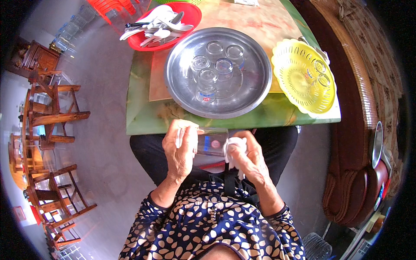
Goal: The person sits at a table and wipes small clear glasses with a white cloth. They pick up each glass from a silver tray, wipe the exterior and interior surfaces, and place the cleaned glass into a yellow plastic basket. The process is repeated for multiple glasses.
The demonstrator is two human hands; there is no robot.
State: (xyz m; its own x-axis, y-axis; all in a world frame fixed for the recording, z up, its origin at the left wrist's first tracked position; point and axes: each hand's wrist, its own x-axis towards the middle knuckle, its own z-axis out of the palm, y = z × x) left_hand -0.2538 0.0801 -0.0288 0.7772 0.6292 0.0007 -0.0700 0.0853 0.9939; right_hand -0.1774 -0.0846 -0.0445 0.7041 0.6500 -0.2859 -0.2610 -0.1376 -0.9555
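A clear drinking glass [213, 142] with a blue and red print lies sideways between my hands, just off the table's near edge. My left hand [180, 145] is closed round one end of it. At the other end my right hand [250, 157] grips a white cloth [236, 151] and presses it to the glass; whether cloth reaches inside is hard to see. Beyond my hands, a round metal tray [173, 93] holds several clear glasses [208, 78], standing with their bases up. On the right, a yellow openwork plastic basket [291, 80] has two glasses [323, 79] at its right side.
A red basin [196, 15] full of spoons [164, 22] stands at the table's far left. The green-bordered table [145, 117] ends just before my lap. Wooden chairs [60, 117] line the left, and a brown sofa [346, 108] runs along the right.
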